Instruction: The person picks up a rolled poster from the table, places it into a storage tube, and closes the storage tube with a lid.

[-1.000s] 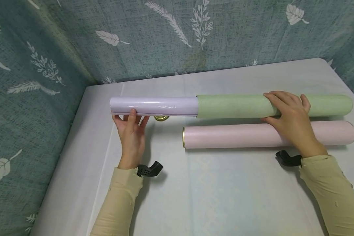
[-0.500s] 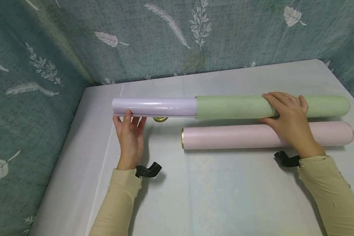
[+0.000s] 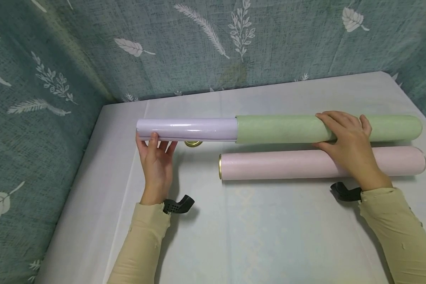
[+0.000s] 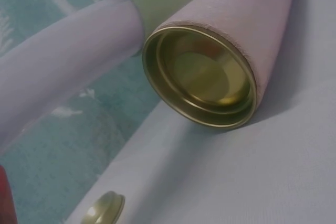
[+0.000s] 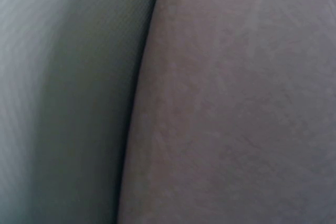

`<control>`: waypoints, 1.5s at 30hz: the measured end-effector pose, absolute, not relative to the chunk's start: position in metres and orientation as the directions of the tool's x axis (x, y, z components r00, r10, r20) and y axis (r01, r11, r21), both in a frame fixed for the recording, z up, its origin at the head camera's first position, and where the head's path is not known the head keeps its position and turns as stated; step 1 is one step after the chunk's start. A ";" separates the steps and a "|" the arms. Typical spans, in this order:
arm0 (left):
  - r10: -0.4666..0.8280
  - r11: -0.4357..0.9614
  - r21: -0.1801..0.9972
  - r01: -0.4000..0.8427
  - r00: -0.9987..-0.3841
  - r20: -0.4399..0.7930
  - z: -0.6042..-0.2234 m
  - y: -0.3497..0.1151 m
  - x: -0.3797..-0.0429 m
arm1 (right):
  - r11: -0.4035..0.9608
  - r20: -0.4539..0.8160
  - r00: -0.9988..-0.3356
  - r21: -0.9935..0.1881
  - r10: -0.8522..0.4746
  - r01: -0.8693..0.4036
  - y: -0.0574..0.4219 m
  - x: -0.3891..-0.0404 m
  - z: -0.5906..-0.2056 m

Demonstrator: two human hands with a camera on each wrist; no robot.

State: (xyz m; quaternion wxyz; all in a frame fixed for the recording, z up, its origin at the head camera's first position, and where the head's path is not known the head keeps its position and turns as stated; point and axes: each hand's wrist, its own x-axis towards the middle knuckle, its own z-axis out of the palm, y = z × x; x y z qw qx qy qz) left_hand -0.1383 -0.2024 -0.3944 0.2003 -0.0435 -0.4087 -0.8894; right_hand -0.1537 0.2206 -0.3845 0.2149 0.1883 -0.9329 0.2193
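Note:
A glossy lilac paper roll (image 3: pixel 188 129) sticks out of the left end of a pale green tube (image 3: pixel 280 129). My left hand (image 3: pixel 157 169) holds the roll near its free end, thumb on the near side and fingers under and behind it. Around the green tube's middle, my right hand (image 3: pixel 351 142) keeps a grip, thumb on the near side. A pink tube (image 3: pixel 287 163) lies just in front, under my right wrist. In the left wrist view its gold end (image 4: pixel 202 74) faces the camera. Only the pink tube's surface (image 5: pixel 236 103) and the cloth show in the right wrist view.
A gold round lid (image 3: pixel 193 144) lies on the white-covered table (image 3: pixel 269 228), partly hidden by the paper roll. Green leaf-patterned fabric (image 3: pixel 198 51) hangs along the back and left side. Black wrist mounts (image 3: pixel 179 204) project from both sleeves.
The paper roll has slid slightly right, so a little less of it shows outside the green tube. My left hand's grip has shifted a little along it. The right hand stays put.

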 end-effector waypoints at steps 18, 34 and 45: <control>-0.266 -0.595 0.724 0.347 -0.936 0.231 -0.398 -0.200 -0.137 | 0.829 0.484 -0.836 -0.332 -0.258 -0.449 0.220 -0.153 -0.384; -0.210 -0.556 0.773 0.306 -0.951 0.225 -0.400 -0.197 -0.134 | 0.828 0.489 -0.833 -0.332 -0.260 -0.453 0.220 -0.151 -0.385; -0.183 -0.551 0.785 0.283 -0.959 0.217 -0.401 -0.196 -0.134 | 0.829 0.490 -0.833 -0.331 -0.257 -0.450 0.220 -0.152 -0.385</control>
